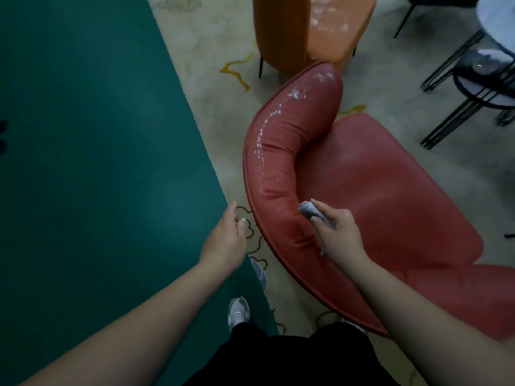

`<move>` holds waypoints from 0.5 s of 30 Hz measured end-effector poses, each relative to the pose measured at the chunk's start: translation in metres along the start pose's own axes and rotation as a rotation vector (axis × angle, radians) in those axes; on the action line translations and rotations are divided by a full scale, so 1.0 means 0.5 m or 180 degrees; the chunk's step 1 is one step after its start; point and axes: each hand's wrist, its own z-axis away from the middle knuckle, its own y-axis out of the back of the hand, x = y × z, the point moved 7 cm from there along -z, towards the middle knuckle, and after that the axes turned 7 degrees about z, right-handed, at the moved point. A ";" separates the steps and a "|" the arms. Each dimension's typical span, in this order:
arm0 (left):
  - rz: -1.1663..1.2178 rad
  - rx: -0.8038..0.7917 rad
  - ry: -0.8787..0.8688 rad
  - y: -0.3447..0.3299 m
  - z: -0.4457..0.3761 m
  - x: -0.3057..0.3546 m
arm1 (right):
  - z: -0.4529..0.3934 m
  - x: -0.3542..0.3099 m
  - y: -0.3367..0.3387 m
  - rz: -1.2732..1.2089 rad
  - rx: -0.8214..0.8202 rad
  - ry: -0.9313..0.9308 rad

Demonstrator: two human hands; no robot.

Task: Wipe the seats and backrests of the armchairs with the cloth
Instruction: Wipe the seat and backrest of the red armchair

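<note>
While the fingers [316,220] of the right hand [338,232] curl round a small grey cloth [308,209], pinching it into a wad, the free end of that cloth pokes out past the knuckles and touches the inner face of the red armchair's backrest [274,162], low down where the backrest meets the seat [390,196]. The right forearm reaches in over the curved rim of the backrest from the lower right.

Over on the other side, the left hand [227,238] holds nothing: its fingers [241,222] hang loosely bent, close together, hovering above the floor just beside the outer edge of the backrest and not touching it.

Out from the hands now. The red armchair [362,190] fills the right half of the view, its backrest sweeping round in an arc, with pale shiny streaks along the upper padding. Just beyond its far tip stands an orange armchair [312,26], glossy patches on its seat too. The pale floor [211,51] carries yellow and dark squiggle patterns, and a dark green area [83,135] covers the left side. At the upper right, black metal chair legs [451,115] and a round white table [498,20], partly cut off. Down below, a grey-white sneaker [238,312] and black trousers [278,358].
</note>
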 end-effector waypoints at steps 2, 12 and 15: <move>-0.0084 -0.0114 -0.0079 0.030 -0.026 0.000 | 0.003 -0.025 -0.018 -0.0024 0.0119 -0.0093; 0.0049 -0.0358 0.0276 0.062 -0.153 0.011 | -0.011 -0.054 -0.012 0.0158 0.0334 -0.0122; 0.0134 -0.0391 0.0329 0.061 -0.188 0.020 | -0.031 -0.049 -0.014 0.0275 0.0283 -0.0124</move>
